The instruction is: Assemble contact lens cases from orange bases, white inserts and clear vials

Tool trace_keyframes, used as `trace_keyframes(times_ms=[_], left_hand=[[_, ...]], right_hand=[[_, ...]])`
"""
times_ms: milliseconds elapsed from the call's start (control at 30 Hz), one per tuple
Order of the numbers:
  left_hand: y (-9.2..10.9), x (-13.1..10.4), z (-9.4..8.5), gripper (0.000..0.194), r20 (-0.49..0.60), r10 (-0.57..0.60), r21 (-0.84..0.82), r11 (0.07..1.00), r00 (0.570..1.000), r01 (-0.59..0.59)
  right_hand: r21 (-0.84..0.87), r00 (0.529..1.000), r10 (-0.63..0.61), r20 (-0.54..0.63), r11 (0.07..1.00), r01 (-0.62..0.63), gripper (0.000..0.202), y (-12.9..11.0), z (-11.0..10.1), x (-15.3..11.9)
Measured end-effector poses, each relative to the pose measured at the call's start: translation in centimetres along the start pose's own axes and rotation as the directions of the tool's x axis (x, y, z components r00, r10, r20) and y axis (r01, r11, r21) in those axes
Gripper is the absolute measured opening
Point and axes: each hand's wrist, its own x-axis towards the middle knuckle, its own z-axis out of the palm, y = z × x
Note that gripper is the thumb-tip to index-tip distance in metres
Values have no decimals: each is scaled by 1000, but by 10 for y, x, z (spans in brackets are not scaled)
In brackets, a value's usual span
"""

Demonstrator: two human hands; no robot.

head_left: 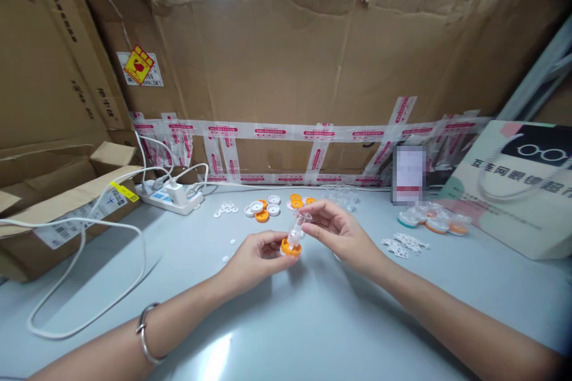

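Low over the middle of the table, my left hand (257,255) pinches an orange and white round cap (290,248) between thumb and fingers. A clear plastic piece (298,227) stands tilted on top of the cap. My right hand (337,229) has its thumb and fingertips closed on the upper end of that clear piece. Behind my hands lie several loose orange and white rings (262,208), and another small group of orange caps (297,199). Small white discs (227,208) are scattered to the left of them.
On the right are finished-looking clear-topped pieces (431,218), white lattice parts (402,244) and a printed paper bag (513,190). A power strip (172,197) with a looping white cable and an open cardboard box (67,208) stand left. A tall cardboard wall (268,71) closes the back.
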Motion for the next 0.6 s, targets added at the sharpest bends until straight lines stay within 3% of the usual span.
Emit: trace_keyframes(times_ms=[133, 233, 300, 433, 600], left_hand=[[2, -1, 1, 40, 10, 34, -27, 999, 999, -34], [2, -2, 2, 50, -71, 27, -73, 997, 997, -32], [2, -2, 2, 46, -119, 22, -103, 994, 993, -34], [4, -3, 1, 31, -103, 11, -135, 991, 995, -25], [10, -5, 2, 28, -114, 27, -132, 990, 993, -42]], right_hand=[[9, 999, 43, 25, 999, -43, 20, 0, 4, -2], [47, 998, 54, 30, 997, -56, 17, -1, 7, -2], [62, 997, 59, 40, 996, -61, 15, -1, 8, -3], [44, 996, 71, 51, 996, -73, 15, -2, 10, -3], [21, 997, 64, 50, 998, -66, 15, -3, 10, -4]])
